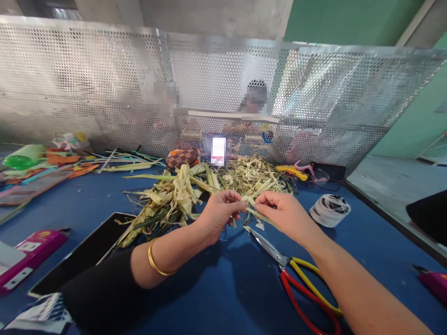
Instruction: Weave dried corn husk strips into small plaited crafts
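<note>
Both my hands meet over the middle of the blue table, pinching pale green strips of dried husk [249, 201]. My left hand [225, 208] grips the strips from the left, thumb against fingers. From the right, my right hand [279, 209] pinches the same strips close by. Just below my hands lies a pair of scissors [279, 258] with one red and one yellow handle, blades toward the strips. Behind them spreads a heap of dry husks [185, 190], with finer shreds [253, 172] to its right.
A roll of white string [330, 210] stands at right, near yellow-handled pliers [292, 172]. A black tray [84, 251] and a purple power strip [33, 256] lie at left. A lit phone [218, 151] leans at the back before a perforated metal screen [209, 70], with people beyond.
</note>
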Demonstrator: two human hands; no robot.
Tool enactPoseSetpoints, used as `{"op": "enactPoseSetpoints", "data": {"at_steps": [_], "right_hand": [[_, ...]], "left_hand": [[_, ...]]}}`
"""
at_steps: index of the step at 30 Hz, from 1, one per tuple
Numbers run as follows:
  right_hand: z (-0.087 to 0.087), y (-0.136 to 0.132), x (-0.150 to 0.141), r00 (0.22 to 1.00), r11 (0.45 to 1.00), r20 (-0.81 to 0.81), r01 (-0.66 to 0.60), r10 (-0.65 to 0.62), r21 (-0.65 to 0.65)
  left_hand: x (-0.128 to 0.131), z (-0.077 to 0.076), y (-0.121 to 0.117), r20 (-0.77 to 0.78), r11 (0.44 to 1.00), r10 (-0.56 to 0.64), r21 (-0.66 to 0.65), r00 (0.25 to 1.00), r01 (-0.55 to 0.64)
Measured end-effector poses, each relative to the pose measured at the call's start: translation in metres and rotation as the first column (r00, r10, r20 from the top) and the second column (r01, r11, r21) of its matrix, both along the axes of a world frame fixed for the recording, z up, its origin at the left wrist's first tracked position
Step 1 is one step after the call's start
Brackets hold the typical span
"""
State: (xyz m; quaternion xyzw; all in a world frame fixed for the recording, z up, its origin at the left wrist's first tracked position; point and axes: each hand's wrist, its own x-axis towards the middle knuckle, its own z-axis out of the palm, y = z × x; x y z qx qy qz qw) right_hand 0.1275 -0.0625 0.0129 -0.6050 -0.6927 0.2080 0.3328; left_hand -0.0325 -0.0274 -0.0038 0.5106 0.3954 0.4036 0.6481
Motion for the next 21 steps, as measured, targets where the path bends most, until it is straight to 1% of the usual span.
{"op": "enactPoseSetpoints", "data": {"at_steps": [5,8,12,16,21], "right_hand": [[0.0014,0.0,0.0009,0.996,0.999,-0.078,-0.043,0.043,0.002],[0.0019,0.0001,0.0011,0.994,0.999,-0.098,-0.053,0.054,0.014],[0.001,0.0007,0.0014,0.998,0.999,-0.043,-0.051,0.052,0.013],[0.0004,0.0006,0.0013,0.999,1.0,0.041,-0.004,0.004,-0.003],[0.0001,0.0008,0.0014,0.998,1.0,0.067,-0.003,0.003,-0.001]], "left_hand": [[-0.0004,-0.0023,0.0018,0.034,1.0,0.009,-0.008,0.999,-0.008],[-0.0005,-0.0028,0.0025,0.041,1.0,0.011,0.002,0.999,-0.011],[0.0006,-0.0021,0.0012,0.006,1.0,0.001,0.029,1.0,-0.001],[0.0017,-0.0028,0.0002,-0.021,0.997,0.004,0.077,1.0,-0.002],[0.0013,-0.0054,0.001,-0.043,0.992,-0.01,0.127,0.999,0.016]]}}
